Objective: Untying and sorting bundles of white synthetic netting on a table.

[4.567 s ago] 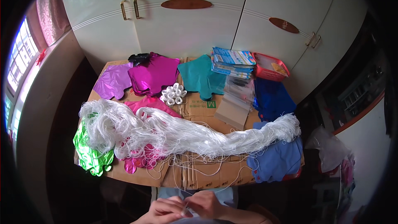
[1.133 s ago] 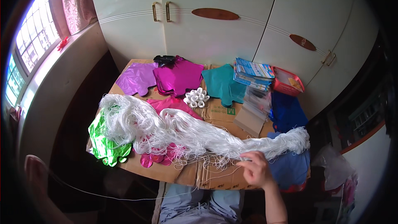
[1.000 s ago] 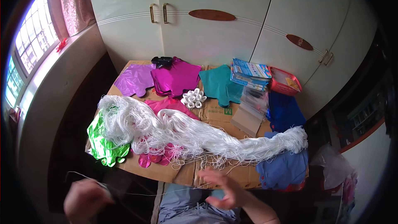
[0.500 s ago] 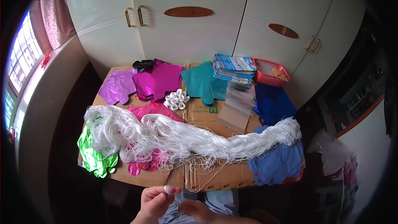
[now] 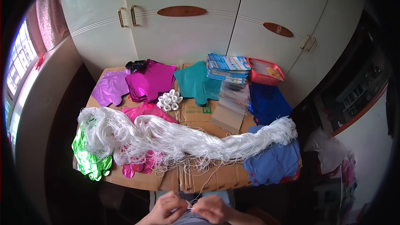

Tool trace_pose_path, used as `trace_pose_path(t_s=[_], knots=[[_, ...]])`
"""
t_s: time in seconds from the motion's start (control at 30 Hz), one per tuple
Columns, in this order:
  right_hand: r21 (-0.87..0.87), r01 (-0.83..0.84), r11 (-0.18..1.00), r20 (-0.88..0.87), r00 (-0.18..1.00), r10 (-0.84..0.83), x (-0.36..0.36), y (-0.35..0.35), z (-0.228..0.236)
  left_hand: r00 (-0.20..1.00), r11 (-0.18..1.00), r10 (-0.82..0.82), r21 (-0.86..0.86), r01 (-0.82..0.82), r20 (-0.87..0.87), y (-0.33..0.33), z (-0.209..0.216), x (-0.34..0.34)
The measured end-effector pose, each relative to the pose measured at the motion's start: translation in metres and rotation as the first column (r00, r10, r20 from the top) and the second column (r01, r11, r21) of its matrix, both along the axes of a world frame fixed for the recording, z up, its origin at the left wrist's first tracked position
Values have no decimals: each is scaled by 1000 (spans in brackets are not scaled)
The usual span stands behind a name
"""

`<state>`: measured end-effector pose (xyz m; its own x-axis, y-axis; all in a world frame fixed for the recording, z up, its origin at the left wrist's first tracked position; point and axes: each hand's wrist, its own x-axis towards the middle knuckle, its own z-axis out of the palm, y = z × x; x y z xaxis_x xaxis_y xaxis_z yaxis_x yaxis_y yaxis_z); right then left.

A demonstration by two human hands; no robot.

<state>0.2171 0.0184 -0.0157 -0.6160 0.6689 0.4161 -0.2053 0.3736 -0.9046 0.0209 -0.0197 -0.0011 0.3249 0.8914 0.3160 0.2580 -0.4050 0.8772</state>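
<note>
A long, loose skein of white string stretches across the table. From its front edge one strand runs down to my hands, which are close together over my lap. My left hand is closed with a small wound coil of white string at its fingertips. Beside it, my right hand pinches the string, a short length showing taut between the two. Behind the skein sits a pile of small white string coils.
Cardboard covers the table. Foil balloons lie around the skein: purple, magenta, teal, green, blue. Printed packets and a red basket stand at the back, before white cabinets.
My hands have come together and turned, with the right hand now up beside the left. The coil sits lower between them. The whole view has shifted slightly.
</note>
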Motion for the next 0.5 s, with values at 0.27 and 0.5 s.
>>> trace_pose_path(t_s=[0.27, 0.5], knots=[[45, -128, 991, -12, 992, 128, 6, -10, 4, 970, 992, 78, 117, -52, -232, 10, 18, 1], [117, -42, 992, 134, 991, 26, -4, -9, 3, 986, 990, 141, -13, -143, -89, 5, 12, 3]])
